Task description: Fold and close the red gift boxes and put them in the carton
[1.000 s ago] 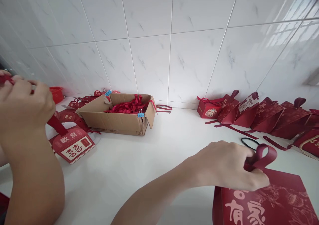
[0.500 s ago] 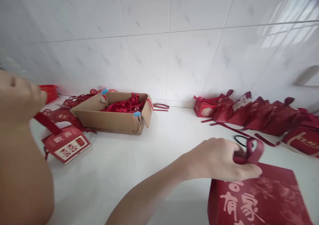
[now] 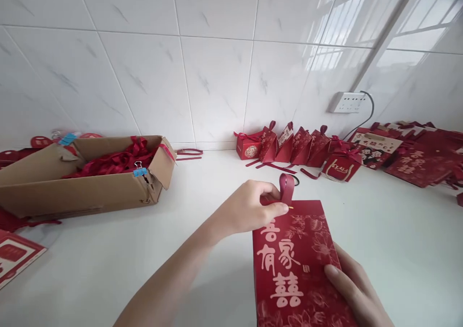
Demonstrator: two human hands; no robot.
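A flat-faced red paper gift bag (image 3: 314, 274) with pink Chinese characters and flower prints stands upright in front of me. My left hand (image 3: 256, 204) pinches its top edge, at the base of a dark red ribbon loop (image 3: 287, 187). A bit of something yellow shows by the thumb tip. Along the bag's right side, my right hand (image 3: 352, 283) grips it, thumb on the front and fingers behind. The bag's bottom lies beyond the lower picture edge.
A cardboard box (image 3: 90, 199) of red ribbons, with blue binder clips, stands left. Several small red gift boxes (image 3: 302, 146) line the tiled wall. Farther right lie more red bags (image 3: 423, 163) below a wall socket (image 3: 347, 102). A printed red box (image 3: 21, 254) is at the left edge.
The view has swung right. The bag appears nearer the middle, still in my left hand, and my right hand now grips its side. A blurred bare arm at the left has left view.
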